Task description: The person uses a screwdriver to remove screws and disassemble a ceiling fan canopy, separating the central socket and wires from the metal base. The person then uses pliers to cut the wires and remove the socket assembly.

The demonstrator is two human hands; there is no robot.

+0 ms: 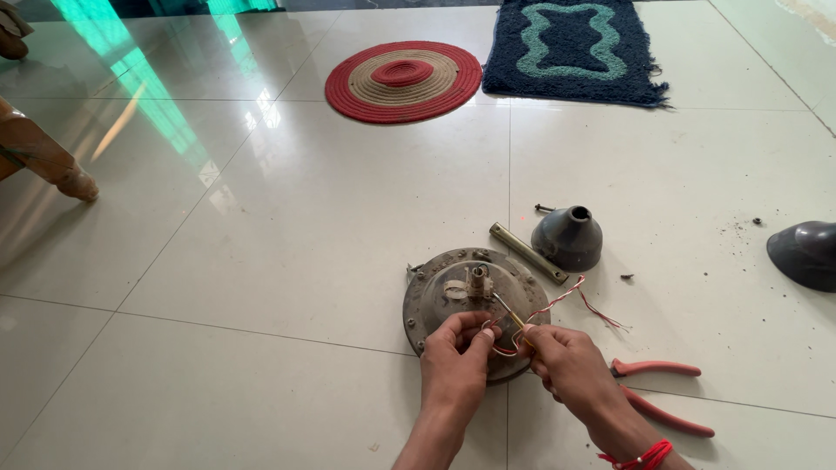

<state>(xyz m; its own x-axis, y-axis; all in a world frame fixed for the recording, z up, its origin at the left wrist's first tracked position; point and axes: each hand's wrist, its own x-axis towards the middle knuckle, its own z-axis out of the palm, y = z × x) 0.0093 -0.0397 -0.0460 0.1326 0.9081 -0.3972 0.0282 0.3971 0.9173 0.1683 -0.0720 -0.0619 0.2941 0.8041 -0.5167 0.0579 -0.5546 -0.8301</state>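
On a pale tiled floor point(287, 244), a round grey fan motor housing point(435, 296) lies just ahead of both hands. The left hand point(455, 361) pinches thin red-and-white wires point(557, 303) over its near edge; the right hand point(570, 365) grips a slim screwdriver point(508, 311) beside them.

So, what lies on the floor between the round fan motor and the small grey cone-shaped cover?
In the head view, a short metal rod lies slanted on the tiles between the fan motor and the grey cone-shaped cover.
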